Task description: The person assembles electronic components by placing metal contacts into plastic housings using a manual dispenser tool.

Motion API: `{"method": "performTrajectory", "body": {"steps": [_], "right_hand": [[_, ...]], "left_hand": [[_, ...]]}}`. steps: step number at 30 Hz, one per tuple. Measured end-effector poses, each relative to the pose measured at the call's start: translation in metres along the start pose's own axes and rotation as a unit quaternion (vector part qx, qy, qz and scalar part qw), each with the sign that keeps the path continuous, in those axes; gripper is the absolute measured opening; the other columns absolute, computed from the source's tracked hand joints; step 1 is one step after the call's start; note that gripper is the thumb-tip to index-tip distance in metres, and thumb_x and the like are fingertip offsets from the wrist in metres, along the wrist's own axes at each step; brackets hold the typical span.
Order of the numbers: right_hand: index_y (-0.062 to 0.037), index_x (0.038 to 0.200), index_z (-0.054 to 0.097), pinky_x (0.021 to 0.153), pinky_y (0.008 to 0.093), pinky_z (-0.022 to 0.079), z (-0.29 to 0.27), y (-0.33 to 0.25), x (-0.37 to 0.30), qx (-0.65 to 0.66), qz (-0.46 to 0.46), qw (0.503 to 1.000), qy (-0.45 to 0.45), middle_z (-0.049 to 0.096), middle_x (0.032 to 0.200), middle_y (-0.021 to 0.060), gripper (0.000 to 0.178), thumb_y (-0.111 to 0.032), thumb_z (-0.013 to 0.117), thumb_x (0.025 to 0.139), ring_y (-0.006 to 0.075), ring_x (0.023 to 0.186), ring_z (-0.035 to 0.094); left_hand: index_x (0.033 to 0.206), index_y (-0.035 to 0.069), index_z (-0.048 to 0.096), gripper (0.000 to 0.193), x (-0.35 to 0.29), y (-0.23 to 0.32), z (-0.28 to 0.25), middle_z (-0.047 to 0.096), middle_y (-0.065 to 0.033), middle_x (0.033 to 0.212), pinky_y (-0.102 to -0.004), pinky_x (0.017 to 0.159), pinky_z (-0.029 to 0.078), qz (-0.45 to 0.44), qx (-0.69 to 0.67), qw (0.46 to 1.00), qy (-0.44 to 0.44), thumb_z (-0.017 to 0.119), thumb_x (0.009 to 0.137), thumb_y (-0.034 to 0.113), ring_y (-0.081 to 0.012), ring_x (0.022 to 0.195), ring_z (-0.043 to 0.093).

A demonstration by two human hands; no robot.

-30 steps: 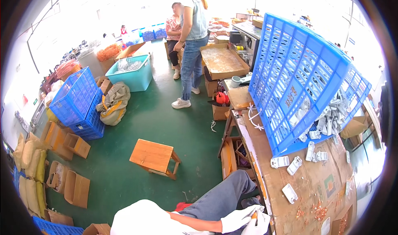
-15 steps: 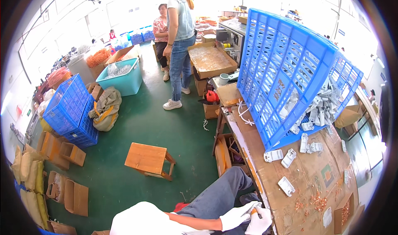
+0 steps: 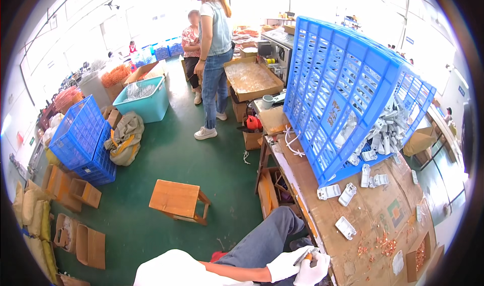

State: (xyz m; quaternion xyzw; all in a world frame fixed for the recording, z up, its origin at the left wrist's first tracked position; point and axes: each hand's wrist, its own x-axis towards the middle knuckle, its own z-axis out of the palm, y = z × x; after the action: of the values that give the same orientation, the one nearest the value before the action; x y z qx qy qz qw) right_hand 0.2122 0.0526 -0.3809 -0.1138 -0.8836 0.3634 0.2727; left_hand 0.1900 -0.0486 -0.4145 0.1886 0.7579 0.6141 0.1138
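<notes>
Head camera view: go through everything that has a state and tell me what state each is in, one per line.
Big blue crate: tipped on its side on the table, white plastic parts spilling from its mouth.
Teal tub: upright, open, holding clear material.
Wooden stool: upright, nothing on it.
Flat cardboard box: open.
Left hand: white-gloved, grip shut on a small tool.
Right hand: white-gloved, closed on the same tool.

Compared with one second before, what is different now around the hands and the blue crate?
Mostly the view itself shifted a little. The two gloved hands, left hand and right hand, stay together at the table edge around a small tool with an orange tip. The tilted blue crate, the white plastic parts on the table and the wooden stool remain where they were. The standing person stays in place.
</notes>
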Motion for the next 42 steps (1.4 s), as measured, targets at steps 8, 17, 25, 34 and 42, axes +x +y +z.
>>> {"method": "performTrajectory", "body": {"steps": [8,17,25,34,42], "right_hand": [[-0.0041,0.083,0.063,0.062,0.0335,0.044,-0.003,0.008,0.003,0.091,-0.013,0.996,-0.007,0.056,0.074,0.0084,0.013,-0.003,0.064,0.07,0.0226,0.067,0.053],[-0.0053,0.091,0.063,0.069,0.0327,0.05,-0.011,0.014,-0.008,0.092,0.108,0.986,-0.093,0.064,0.082,0.01,0.014,-0.006,0.063,0.077,0.0205,0.073,0.062],[-0.0044,0.091,0.064,0.066,0.0286,0.05,-0.011,0.02,-0.009,0.129,0.071,0.984,-0.102,0.065,0.078,0.0079,0.017,-0.004,0.066,0.074,0.0148,0.071,0.062],[0.0029,0.082,0.062,0.071,0.026,0.049,0.004,0.031,-0.007,0.175,0.112,0.97,-0.123,0.063,0.075,0.0076,0.026,0.012,0.051,0.061,0.0137,0.074,0.061],[0.0016,0.082,0.063,0.064,0.0247,0.05,0.01,0.037,-0.013,0.144,0.134,0.97,-0.141,0.064,0.074,0.0065,0.015,0.006,0.065,0.068,0.011,0.068,0.06]], "left_hand": [[0.132,0.013,0.041,0.047,0.014,0.003,-0.007,0.064,-0.0149,0.102,-0.0363,0.076,0.052,-0.077,0.015,0.997,-0.003,0.049,0.086,0.019,-0.0331,0.087,0.064],[0.129,0.016,0.046,0.043,0.013,0.006,-0.017,0.065,-0.0152,0.086,-0.0345,0.067,0.051,-0.117,0.041,0.991,-0.057,0.046,0.087,0.025,-0.0308,0.072,0.065],[0.127,0.015,0.047,0.041,0.006,-0.009,-0.007,0.065,-0.0156,0.084,-0.036,0.066,0.051,-0.068,0.089,0.993,-0.036,0.046,0.087,0.024,-0.0326,0.071,0.064],[0.123,0.014,0.049,0.037,0.002,-0.011,-0.008,0.064,-0.0168,0.092,-0.038,0.071,0.051,-0.055,0.097,0.993,-0.024,0.05,0.087,0.02,-0.0358,0.08,0.063],[0.124,0.014,0.048,0.039,-0.003,-0.026,-0.005,0.063,-0.0158,0.099,-0.0372,0.077,0.05,-0.056,0.101,0.993,-0.038,0.051,0.085,0.018,-0.0358,0.087,0.062]]}}
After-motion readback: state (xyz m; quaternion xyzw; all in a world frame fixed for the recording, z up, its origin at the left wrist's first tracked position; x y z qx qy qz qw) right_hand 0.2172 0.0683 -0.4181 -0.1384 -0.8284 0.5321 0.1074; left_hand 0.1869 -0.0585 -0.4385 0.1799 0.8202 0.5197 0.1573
